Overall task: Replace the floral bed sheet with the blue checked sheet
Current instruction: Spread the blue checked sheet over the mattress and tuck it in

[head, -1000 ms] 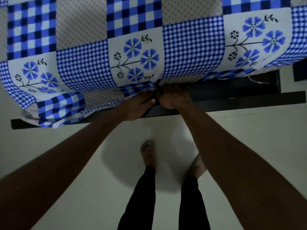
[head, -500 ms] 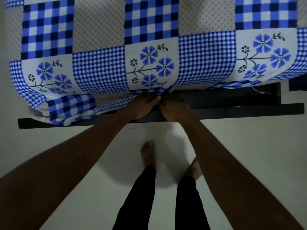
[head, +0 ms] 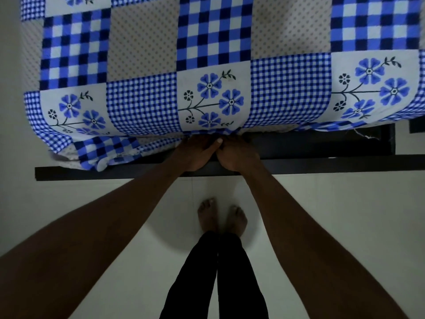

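Observation:
The blue checked sheet [head: 147, 107], patched with flower squares and dotted squares, covers the mattress across the upper half of the head view. Its near hem puckers at the middle, where both of my hands meet side by side. My left hand [head: 197, 153] holds the gathered hem with the thumb lying along it. My right hand [head: 236, 155] grips the same bunch just to the right. The fingertips of both hands are hidden under the mattress edge. At the left corner a loose flap of sheet [head: 99, 153] hangs over the frame. No floral bed sheet shows.
The dark bed frame [head: 322, 165] runs left to right below the mattress, with a black rail end at the far right. My bare feet [head: 220, 217] stand together on the pale tiled floor [head: 345, 215] close to the frame.
My hands have pushed the bunched hem in toward the mattress edge. The hem at the middle now lies tighter. My feet have drawn together, and my view has moved nearer the bed.

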`<action>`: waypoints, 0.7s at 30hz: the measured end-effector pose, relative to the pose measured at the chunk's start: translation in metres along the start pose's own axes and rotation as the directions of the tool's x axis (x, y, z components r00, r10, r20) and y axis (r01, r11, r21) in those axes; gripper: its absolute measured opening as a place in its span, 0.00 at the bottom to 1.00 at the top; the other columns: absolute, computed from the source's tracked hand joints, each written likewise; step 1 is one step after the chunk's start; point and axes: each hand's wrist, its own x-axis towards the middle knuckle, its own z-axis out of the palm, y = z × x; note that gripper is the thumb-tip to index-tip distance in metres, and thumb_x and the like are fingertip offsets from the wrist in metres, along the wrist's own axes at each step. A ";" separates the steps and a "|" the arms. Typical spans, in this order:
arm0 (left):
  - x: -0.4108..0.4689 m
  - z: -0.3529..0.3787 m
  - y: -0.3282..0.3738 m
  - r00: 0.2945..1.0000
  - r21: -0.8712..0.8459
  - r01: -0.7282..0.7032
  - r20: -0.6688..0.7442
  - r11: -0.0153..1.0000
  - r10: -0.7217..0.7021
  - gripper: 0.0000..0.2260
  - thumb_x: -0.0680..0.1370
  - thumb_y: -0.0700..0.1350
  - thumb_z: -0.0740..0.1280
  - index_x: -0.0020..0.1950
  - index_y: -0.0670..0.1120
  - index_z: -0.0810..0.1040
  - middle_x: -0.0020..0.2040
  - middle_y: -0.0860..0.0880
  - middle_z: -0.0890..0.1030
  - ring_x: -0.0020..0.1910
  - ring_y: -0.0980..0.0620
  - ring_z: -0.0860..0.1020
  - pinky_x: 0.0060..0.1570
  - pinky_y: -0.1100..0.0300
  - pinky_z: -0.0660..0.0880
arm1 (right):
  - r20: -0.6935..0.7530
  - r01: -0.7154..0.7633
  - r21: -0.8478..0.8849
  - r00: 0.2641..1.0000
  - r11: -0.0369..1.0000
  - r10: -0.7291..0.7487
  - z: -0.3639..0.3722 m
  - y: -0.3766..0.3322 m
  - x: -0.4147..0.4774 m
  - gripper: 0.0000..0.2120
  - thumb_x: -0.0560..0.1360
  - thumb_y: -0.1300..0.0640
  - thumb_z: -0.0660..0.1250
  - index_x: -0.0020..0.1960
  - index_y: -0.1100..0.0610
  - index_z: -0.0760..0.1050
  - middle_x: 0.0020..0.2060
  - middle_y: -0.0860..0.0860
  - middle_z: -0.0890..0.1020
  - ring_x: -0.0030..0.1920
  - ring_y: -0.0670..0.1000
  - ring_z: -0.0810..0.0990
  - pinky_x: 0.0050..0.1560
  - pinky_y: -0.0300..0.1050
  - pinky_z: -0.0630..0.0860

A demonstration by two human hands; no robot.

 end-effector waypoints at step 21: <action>-0.015 -0.026 -0.056 0.979 0.062 0.167 0.111 0.984 -0.173 0.29 0.81 0.66 0.43 0.80 0.57 0.50 0.81 0.50 0.50 0.80 0.46 0.48 0.78 0.48 0.45 | 0.012 0.223 -0.038 0.975 0.974 -0.223 0.028 -0.022 0.016 0.25 0.85 0.47 0.53 0.78 0.57 0.61 0.76 0.58 0.66 0.74 0.60 0.64 0.73 0.56 0.63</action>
